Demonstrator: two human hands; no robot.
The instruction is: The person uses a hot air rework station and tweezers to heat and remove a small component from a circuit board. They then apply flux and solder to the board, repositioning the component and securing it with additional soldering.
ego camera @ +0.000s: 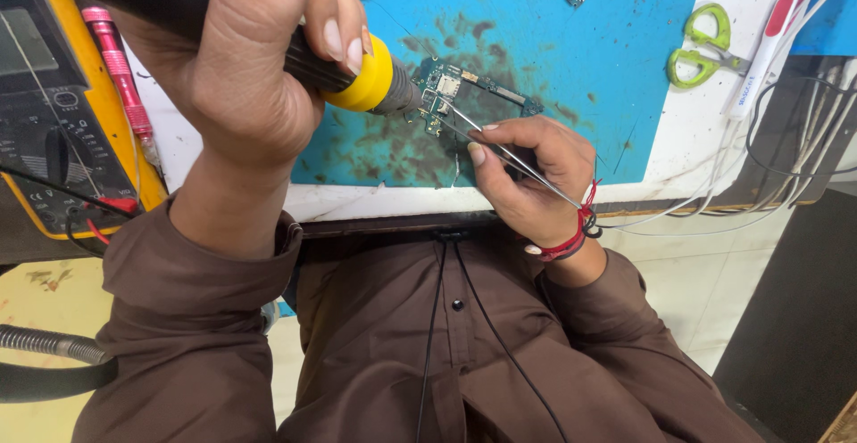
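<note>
Fingers point(489, 147) pinching one tweezers point(500, 150), one hot-air nozzle point(393, 93) (yellow-collared), one circuit board point(473, 88)

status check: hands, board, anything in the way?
Left hand grips hot-air tool. Right hand holds tweezers at circuit board. Nothing obstructing.

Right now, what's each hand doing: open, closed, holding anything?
Left hand: closed around a black and yellow hot-air tool.
Right hand: closed on metal tweezers, tips at the circuit board.
</note>
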